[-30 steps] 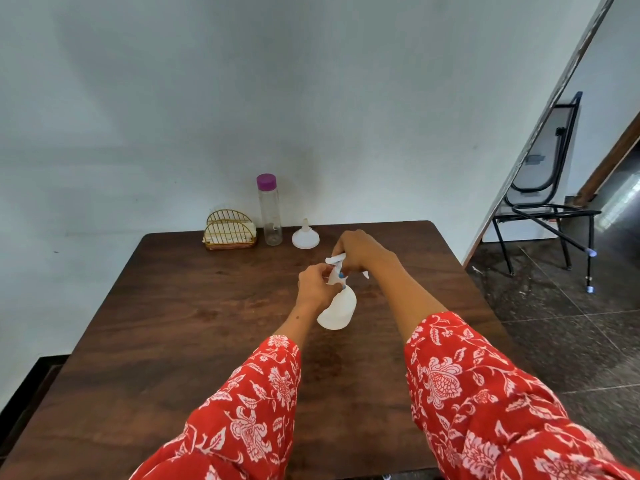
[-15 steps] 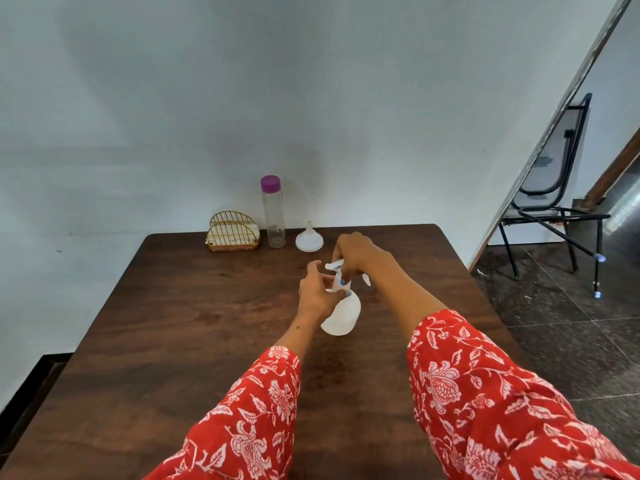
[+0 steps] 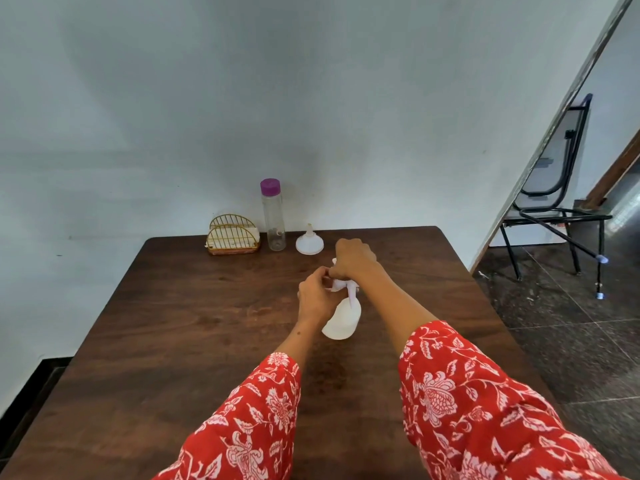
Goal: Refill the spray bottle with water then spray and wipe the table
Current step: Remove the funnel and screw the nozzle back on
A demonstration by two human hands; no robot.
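Here both hands on spray bottle (image 3: 343, 318), frame centre.
Left hand (image 3: 313, 299) wraps bottle's body; right hand (image 3: 353, 259) closed over its white spray head, on table (image 3: 173, 341).

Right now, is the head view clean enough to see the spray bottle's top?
Head view: soft, even light, no glare on the table; wide-angle bend at the edges; right hand covers the spray bottle top, white parts blur together.

Matt white plastic spray bottle (image 3: 341, 320) on a dark, grained wood table (image 3: 180, 341).
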